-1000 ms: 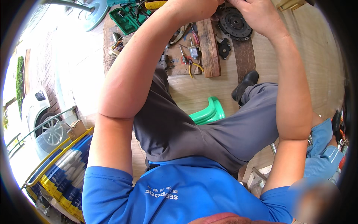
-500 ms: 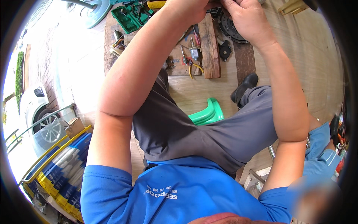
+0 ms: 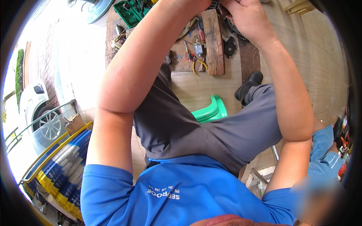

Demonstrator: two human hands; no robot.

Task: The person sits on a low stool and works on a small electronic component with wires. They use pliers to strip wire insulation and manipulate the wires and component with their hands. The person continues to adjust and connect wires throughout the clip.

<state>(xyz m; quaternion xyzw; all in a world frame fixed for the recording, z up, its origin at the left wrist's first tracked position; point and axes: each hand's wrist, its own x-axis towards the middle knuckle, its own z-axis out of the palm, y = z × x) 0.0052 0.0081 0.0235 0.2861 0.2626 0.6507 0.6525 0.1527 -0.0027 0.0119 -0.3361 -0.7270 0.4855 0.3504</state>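
Note:
Both my arms reach to the top edge of the view. My left hand [image 3: 198, 3] is mostly cut off there, its fingers out of sight. My right hand [image 3: 249, 19] is curled closed, with a dark edge of something [image 3: 225, 10] beside its fingers that I cannot make out. Below the hands a wooden beam [image 3: 213, 43] lies lengthwise. To its left are a small silvery motor [image 3: 198, 49], a screwdriver with a red-pink handle [image 3: 201, 34] and yellow-handled pliers [image 3: 195, 64]. A black motor-like part [image 3: 229, 48] lies to its right.
A dark round plate [image 3: 234, 30] is partly behind my right hand. An opened green tool case [image 3: 127, 13] stands at upper left. A green plastic stool [image 3: 212, 110] shows between my legs. A yellow-framed rack [image 3: 56, 145] is at left; another person's blue clothing [image 3: 322, 145] is at right.
The view has shifted slightly, so the floor items sit a little higher in it. My right hand has tilted a little, and a dark edge now shows beside its fingers.

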